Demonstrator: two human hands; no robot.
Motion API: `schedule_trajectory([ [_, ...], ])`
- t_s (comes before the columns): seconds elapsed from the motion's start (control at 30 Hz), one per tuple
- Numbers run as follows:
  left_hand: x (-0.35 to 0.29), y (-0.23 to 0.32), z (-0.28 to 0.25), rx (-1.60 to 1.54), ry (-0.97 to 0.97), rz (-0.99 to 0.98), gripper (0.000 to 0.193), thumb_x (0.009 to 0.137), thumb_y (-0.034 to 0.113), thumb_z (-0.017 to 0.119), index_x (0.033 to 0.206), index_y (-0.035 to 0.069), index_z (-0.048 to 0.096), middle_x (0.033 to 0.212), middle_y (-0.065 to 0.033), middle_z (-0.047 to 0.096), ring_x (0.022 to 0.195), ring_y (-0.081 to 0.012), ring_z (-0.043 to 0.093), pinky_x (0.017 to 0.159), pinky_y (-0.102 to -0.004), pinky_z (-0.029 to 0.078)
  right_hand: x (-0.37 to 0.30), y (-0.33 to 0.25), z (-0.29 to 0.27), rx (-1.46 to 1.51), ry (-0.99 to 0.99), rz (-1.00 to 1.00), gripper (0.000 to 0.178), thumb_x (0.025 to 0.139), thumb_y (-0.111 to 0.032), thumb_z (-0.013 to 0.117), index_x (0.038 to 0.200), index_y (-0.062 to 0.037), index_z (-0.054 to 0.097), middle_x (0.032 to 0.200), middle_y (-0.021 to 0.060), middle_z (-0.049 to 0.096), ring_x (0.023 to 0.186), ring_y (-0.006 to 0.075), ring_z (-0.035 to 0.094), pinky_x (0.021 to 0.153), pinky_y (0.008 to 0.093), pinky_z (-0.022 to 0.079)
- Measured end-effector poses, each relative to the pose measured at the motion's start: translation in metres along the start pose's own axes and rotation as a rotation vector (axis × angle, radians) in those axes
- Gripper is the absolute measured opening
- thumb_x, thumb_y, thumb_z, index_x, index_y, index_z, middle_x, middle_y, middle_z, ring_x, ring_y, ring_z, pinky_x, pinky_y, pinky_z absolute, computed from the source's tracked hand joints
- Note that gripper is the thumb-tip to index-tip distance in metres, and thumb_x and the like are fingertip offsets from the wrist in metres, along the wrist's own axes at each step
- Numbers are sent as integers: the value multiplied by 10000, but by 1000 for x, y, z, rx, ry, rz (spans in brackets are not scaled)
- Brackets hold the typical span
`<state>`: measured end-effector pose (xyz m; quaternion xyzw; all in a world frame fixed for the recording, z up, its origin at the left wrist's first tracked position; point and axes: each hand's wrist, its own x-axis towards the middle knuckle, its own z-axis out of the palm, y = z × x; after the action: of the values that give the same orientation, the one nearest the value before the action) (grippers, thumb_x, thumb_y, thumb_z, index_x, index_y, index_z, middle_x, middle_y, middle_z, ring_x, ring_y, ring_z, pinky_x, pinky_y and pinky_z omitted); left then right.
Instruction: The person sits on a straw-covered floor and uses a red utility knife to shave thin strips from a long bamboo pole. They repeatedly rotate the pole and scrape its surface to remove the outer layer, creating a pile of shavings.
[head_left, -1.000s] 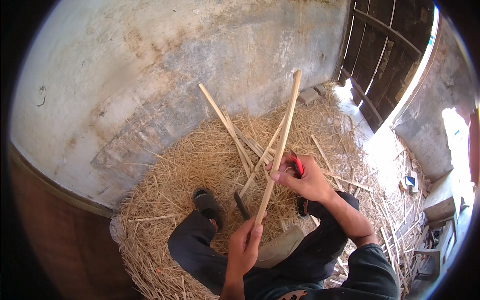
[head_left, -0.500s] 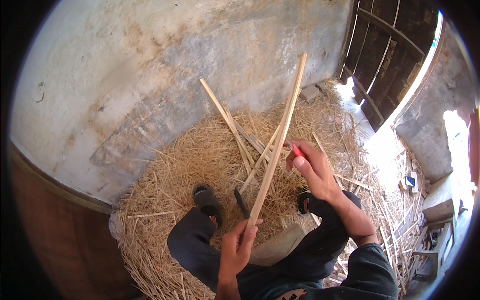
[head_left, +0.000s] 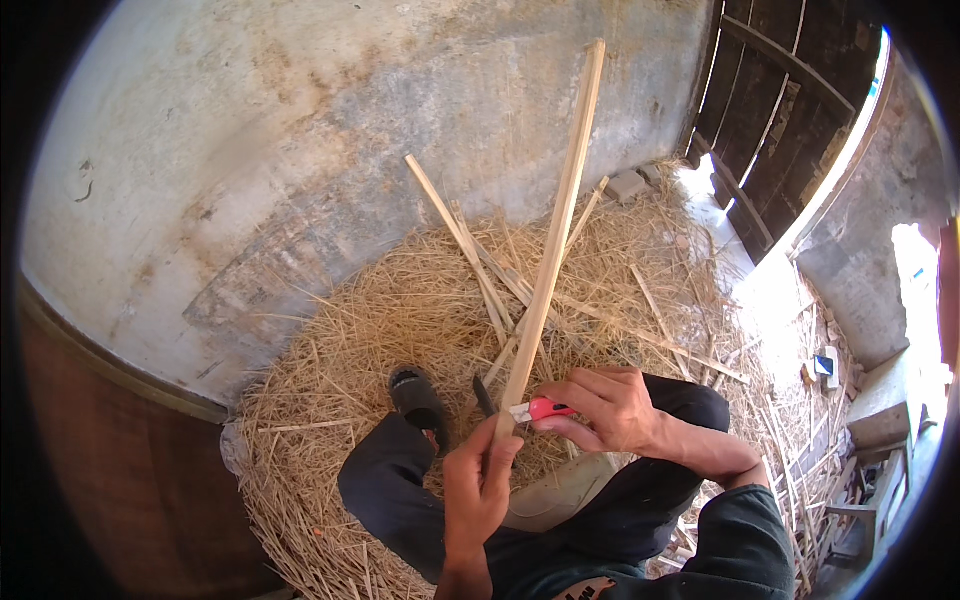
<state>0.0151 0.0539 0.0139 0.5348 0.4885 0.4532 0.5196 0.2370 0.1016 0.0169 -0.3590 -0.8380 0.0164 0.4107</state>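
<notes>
My left hand (head_left: 476, 492) grips the lower end of a long pale bamboo strip (head_left: 560, 230), which slants up and away toward the wall. Beside the strip, a dark, narrow blade-like piece (head_left: 484, 396) sticks out above the same hand; its lower part is hidden. In my right hand (head_left: 615, 412) is a red utility knife (head_left: 550, 407), fingers closed round its handle. The knife's metal tip meets the strip's right edge just above my left thumb. Both hands are in front of my bent knees.
Straw-like shavings (head_left: 340, 400) cover the floor. More strips (head_left: 445, 215) lean near the stained wall (head_left: 300, 150). A dark sandal (head_left: 418, 400) is on my left foot. A pale block (head_left: 565, 490) lies between my legs. A slatted wooden door (head_left: 790, 100) stands at the far right.
My right hand has come down and left, bringing the utility knife against the strip near my left hand. The held strip has tilted more upright, its far end higher.
</notes>
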Motion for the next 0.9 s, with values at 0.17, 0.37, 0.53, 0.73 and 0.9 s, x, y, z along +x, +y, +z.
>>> schedule_trajectory([
  [0.17, 2, 2, 2, -19, -29, -22, 243, 1075, 105, 662, 1263, -42, 708, 719, 54, 508, 640, -25, 396, 541, -258, 308, 0, -5, -2, -25, -12, -11, 337, 891, -334, 850, 1094, -82, 757, 793, 10, 653, 565, 197, 662, 505, 331, 533],
  [0.37, 5, -3, 4, 48, -11, 46, 230, 1076, 112, 667, 1239, -44, 716, 703, 39, 518, 632, -24, 397, 531, -256, 301, 2, -9, -3, -51, 0, 18, 349, 891, -327, 848, 1119, -77, 762, 772, 11, 642, 552, 197, 661, 495, 331, 530],
  [0.53, 4, 1, 6, 56, 23, 34, 231, 1081, 118, 665, 1234, -43, 729, 693, 35, 525, 618, -26, 396, 523, -259, 301, 5, -11, -5, -61, 1, 39, 336, 892, -327, 848, 1109, -84, 768, 745, 13, 617, 557, 201, 669, 491, 337, 527],
  [0.73, 2, -1, 5, 93, 37, 23, 261, 1088, 166, 675, 1242, -36, 735, 677, 37, 519, 593, -32, 395, 510, -273, 294, 6, -12, -5, -78, -6, 57, 329, 886, -327, 852, 1112, -101, 772, 746, 6, 616, 563, 199, 674, 486, 338, 524],
  [0.9, 0, -3, 4, 111, 38, 3, 260, 1090, 179, 669, 1232, -19, 757, 662, 30, 516, 588, -31, 397, 508, -280, 293, 5, -8, -8, -109, 11, 77, 300, 903, -333, 846, 1089, -103, 793, 747, 23, 662, 568, 190, 681, 486, 332, 523],
])
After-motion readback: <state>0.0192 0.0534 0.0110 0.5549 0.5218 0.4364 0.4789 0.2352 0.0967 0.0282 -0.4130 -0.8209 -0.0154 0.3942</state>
